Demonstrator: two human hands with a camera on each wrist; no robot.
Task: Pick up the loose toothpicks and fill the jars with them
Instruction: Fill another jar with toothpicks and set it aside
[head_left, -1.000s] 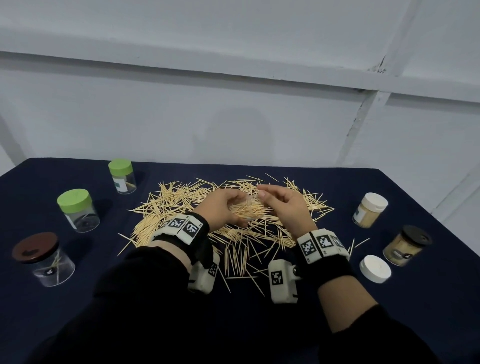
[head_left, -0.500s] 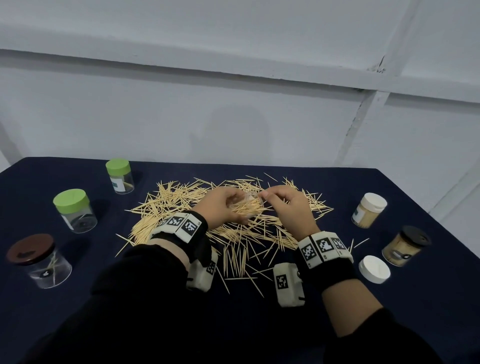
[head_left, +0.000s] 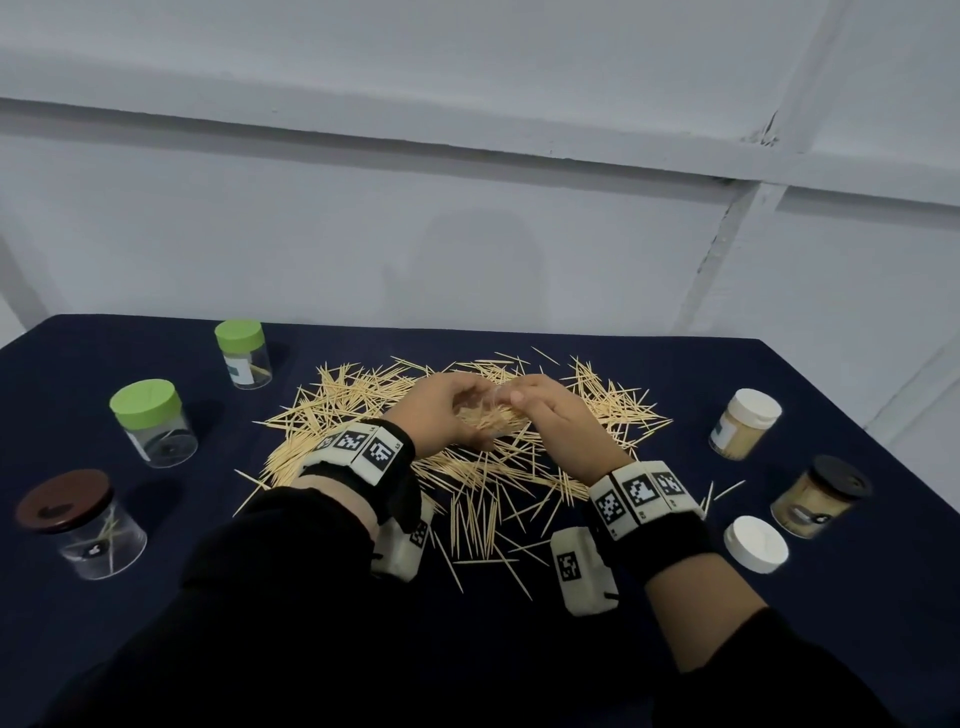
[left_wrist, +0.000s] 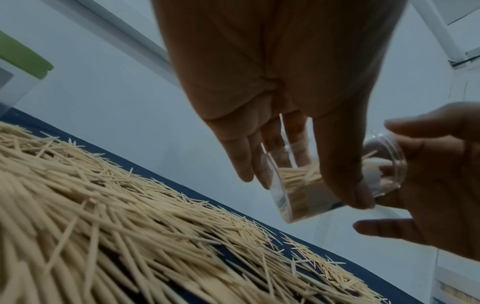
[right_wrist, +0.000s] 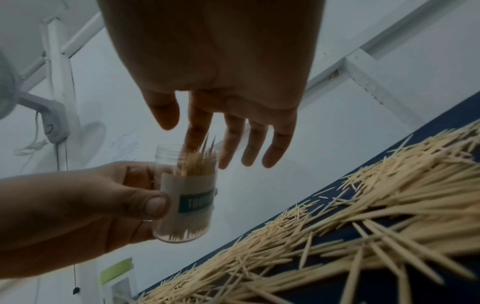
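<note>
**Clear plastic jar held over the toothpick heap**

Clear plastic, lidless and labelled, the open jar (right_wrist: 185, 193) is partly filled with toothpicks and sits in the left hand (head_left: 441, 410), whose thumb and fingers (right_wrist: 145, 202) wrap its side. It is held above the middle of the table (head_left: 571, 649), over the loose toothpicks (head_left: 483, 467), and is not touching them. The right hand (head_left: 558, 423) is at the jar's mouth with its fingers (right_wrist: 255, 144) straight and loosely spread; the forefinger reaches into the opening among the stick tips, and I cannot tell whether it pinches any.

The loose toothpicks lie in a broad heap across the centre of the dark blue table, thinning toward the near edge. Along the left edge stand a small green-lidded jar (head_left: 243, 353), a larger green-lidded jar (head_left: 153, 421) and a brown-lidded jar (head_left: 78, 522), all nearly empty. Near the right edge stand a white-lidded jar (head_left: 745, 423) and a black-lidded jar (head_left: 821, 496), both full, with a loose white lid (head_left: 756, 543) just beside them.
</note>
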